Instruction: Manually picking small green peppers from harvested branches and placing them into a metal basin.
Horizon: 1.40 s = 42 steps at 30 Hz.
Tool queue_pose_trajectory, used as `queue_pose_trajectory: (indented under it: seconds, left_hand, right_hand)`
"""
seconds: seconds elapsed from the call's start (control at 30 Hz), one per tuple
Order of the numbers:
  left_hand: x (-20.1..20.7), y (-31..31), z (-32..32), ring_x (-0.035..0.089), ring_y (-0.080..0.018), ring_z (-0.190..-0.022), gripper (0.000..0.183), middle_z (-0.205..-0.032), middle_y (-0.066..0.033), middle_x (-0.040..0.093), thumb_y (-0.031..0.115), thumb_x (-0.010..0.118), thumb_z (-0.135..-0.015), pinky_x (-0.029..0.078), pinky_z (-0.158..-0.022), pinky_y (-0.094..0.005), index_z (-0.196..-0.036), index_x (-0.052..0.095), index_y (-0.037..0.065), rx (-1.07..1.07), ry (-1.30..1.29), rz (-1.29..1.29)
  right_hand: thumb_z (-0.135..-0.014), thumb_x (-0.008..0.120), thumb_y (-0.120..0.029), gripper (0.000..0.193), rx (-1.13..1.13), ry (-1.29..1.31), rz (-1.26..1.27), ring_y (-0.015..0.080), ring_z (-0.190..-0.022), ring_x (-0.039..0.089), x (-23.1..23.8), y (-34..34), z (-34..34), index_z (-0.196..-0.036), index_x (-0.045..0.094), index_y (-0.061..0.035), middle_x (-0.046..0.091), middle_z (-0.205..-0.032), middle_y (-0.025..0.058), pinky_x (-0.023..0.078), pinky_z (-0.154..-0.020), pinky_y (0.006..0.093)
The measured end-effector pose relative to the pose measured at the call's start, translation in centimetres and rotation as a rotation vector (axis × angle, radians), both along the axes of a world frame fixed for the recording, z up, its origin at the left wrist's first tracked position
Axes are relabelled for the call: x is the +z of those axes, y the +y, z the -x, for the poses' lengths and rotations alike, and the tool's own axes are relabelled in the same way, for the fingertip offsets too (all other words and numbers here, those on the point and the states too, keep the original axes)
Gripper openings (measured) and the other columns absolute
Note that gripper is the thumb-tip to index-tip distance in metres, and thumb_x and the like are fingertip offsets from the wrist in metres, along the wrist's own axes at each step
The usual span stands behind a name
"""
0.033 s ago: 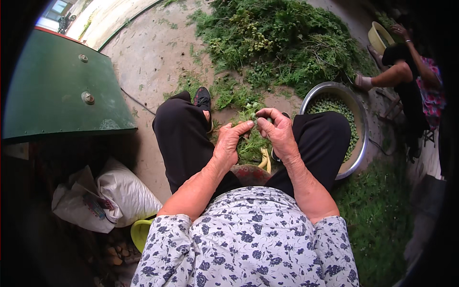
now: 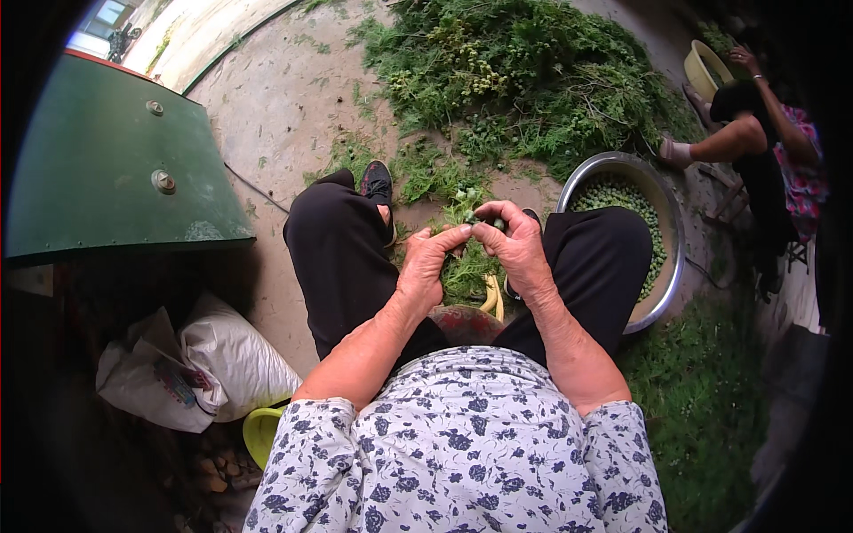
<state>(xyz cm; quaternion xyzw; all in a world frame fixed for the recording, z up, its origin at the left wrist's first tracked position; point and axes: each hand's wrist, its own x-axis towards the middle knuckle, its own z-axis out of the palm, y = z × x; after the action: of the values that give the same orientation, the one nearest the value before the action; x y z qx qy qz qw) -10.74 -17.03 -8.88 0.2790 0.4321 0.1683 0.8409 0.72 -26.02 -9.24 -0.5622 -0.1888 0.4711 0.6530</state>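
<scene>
My left hand is closed in a pinch on a green evergreen sprig between my knees. Pale round berries show at the sprig's upper end. My right hand meets the left thumb tip with its own thumb and curls its fingers over the sprig. A few dark green berries sit inside those curled fingers. Beside my right knee stands a wide metal basin with many small green berries in it. Loose green cuttings lie below my hands, next to a curved yellow piece.
A large heap of cut evergreen branches lies ahead. Another person sits at the far right with a yellow basin. At left are a green metal panel, a white sack and a yellow-green tub. More greenery covers the lower right.
My right thumb and fingers have shifted slightly in toward the left thumb, and the berries in the right hand show more. Everything else looks the same.
</scene>
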Motion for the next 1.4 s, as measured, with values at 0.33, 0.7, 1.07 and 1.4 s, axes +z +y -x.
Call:
queue_pose_trajectory:
  seconds: [0.33, 0.7, 1.07, 1.4]
  left_hand:
    - [0.8, 0.0, 0.0, 0.061, -0.0148, -0.062, 0.011, -0.072, -0.0074, 0.061, 0.003, 0.066, -0.074, 0.053, -0.056, -0.0279, -0.081, 0.060, -0.001, 0.041, -0.096, 0.174]
    - [-0.3, 0.2, 0.1, 0.048, -0.0049, -0.055, 0.015, -0.069, 0.0022, 0.060, 0.010, 0.070, -0.072, 0.039, -0.050, -0.0206, -0.085, 0.064, 0.006, -0.068, -0.010, -0.130]
    - [-0.8, 0.4, 0.5, 0.046, -0.0035, -0.055, 0.012, -0.069, 0.0035, 0.058, 0.012, 0.068, -0.076, 0.036, -0.049, -0.0190, -0.084, 0.064, 0.004, -0.081, 0.066, -0.274]
    - [0.1, 0.3, 0.2, 0.054, -0.0062, -0.060, 0.011, -0.075, 0.0008, 0.061, 0.007, 0.066, -0.076, 0.044, -0.054, -0.0206, -0.086, 0.062, 0.005, 0.022, -0.021, -0.021]
  right_hand:
    - [-0.079, 0.064, -0.006, 0.013, -0.056, 0.066, -0.071, 0.0079, -0.069, 0.054, -1.0, 0.3, 0.6, -0.090, 0.057, -0.0021, 0.057, -0.076, 0.0011, 0.046, -0.059, 0.0226]
    - [-0.083, 0.062, -0.009, 0.021, -0.049, 0.383, -0.043, 0.0088, -0.066, 0.052, -0.8, 0.1, -0.4, -0.100, 0.053, -0.0025, 0.056, -0.080, 0.0023, 0.041, -0.054, 0.0200]
    - [-0.080, 0.064, -0.006, 0.015, -0.028, 0.107, 0.044, 0.0060, -0.055, 0.049, -0.3, 0.2, 0.3, -0.092, 0.056, 0.0002, 0.054, -0.071, 0.0002, 0.039, -0.048, 0.0188]
    - [-0.087, 0.055, -0.007, 0.011, -0.091, 0.550, -0.143, 0.0130, -0.067, 0.055, -1.3, 0.0, -0.5, -0.097, 0.054, -0.0013, 0.057, -0.079, 0.0056, 0.043, -0.054, 0.0225]
